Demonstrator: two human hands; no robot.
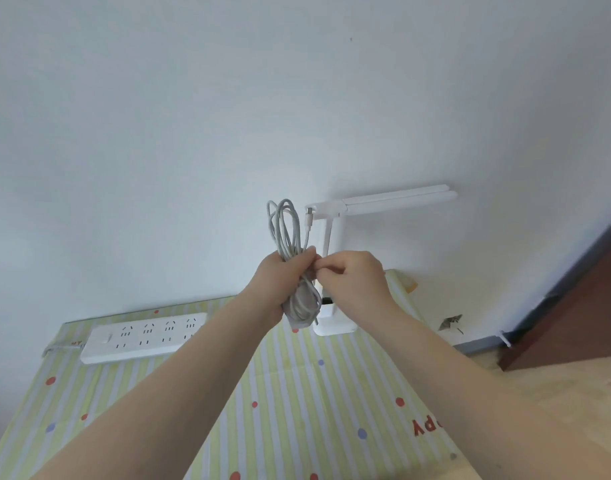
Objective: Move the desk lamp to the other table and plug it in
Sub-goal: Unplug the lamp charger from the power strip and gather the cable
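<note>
A white desk lamp (335, 216) stands upright at the back of the table (297, 393), against the wall, its two light bars pointing right. My left hand (280, 282) grips a coiled white cable (286, 230) with a white adapter at its lower end. The cable's loops and a small connector stick up above my fist. My right hand (354, 275) pinches the cable bundle next to my left thumb, in front of the lamp's post. The lamp's base (335, 327) is partly hidden behind my hands.
A white power strip (144, 336) with several sockets lies at the table's back left, next to the wall. The table wears a green striped cloth with dots. To the right are a wooden floor and a dark door (581, 299).
</note>
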